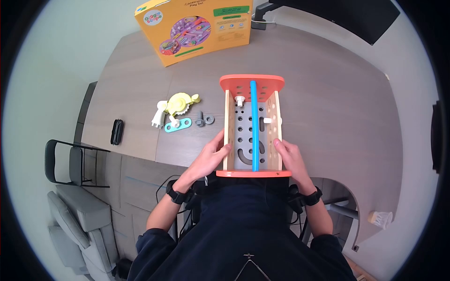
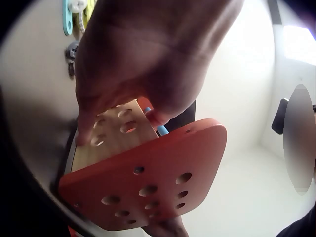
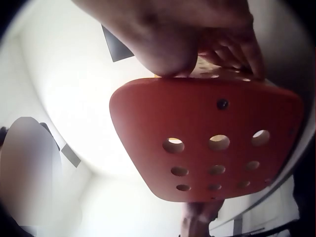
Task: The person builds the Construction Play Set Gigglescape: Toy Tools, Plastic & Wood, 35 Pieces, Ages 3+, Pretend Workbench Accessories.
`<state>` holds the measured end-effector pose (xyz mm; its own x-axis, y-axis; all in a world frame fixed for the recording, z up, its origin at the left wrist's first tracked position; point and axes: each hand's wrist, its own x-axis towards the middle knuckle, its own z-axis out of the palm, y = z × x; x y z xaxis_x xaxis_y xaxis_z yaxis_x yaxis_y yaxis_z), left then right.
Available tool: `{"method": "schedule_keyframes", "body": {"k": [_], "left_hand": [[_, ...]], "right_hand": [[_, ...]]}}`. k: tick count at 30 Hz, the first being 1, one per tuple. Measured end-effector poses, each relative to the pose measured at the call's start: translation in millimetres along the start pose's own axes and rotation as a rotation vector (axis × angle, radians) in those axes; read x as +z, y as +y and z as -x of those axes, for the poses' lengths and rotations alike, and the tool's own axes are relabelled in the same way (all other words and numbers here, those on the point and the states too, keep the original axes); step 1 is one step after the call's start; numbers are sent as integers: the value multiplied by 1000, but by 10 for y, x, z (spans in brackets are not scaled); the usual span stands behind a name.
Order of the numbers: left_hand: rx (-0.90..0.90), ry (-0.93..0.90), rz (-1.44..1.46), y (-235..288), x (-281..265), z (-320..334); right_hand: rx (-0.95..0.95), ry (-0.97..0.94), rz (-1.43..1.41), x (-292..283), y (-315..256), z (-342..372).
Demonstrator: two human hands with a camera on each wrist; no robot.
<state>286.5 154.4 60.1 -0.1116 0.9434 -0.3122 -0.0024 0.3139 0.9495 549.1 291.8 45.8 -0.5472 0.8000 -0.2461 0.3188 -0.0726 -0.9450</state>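
Note:
A toy toolbox (image 1: pixel 234 173) with red end panels, pale wooden sides full of holes and a grey slotted base stands at the table's near edge. A blue rod (image 1: pixel 254 126) runs lengthwise over it as a handle. My left hand (image 1: pixel 209 157) grips the left wooden side, thumb over its top edge and fingers along the outside. On the opposite side my right hand (image 1: pixel 291 161) holds the right wall the same way. Inside, a white bolt (image 1: pixel 239 100) sits near the far left corner, and a white peg (image 1: pixel 267 121) pokes through the right wall.
Left of the toolbox lie a yellow-green gear piece (image 1: pixel 179 104), a teal strip (image 1: pixel 184 124), a grey bolt (image 1: pixel 200 119) and a grey nut (image 1: pixel 209 119). Farther left is a black case (image 1: pixel 117 131). A yellow play-set box (image 1: pixel 225 35) and a monitor (image 1: pixel 347 14) stand behind.

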Motion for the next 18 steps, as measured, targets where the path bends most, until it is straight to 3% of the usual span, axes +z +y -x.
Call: {"method": "schedule_keyframes", "body": {"k": [8, 11, 14, 18], "left_hand": [[60, -21, 91, -62, -69, -55], [17, 128, -151, -88, -212, -128], [304, 377, -773, -70, -436, -259], [317, 535, -1182, -53, -482, -333]], "right_hand": [[28, 40, -47, 95, 110, -63], [15, 40, 27, 64, 39, -73], [10, 30, 81, 38, 42, -83], [24, -2, 207, -43, -30, -57]]}}
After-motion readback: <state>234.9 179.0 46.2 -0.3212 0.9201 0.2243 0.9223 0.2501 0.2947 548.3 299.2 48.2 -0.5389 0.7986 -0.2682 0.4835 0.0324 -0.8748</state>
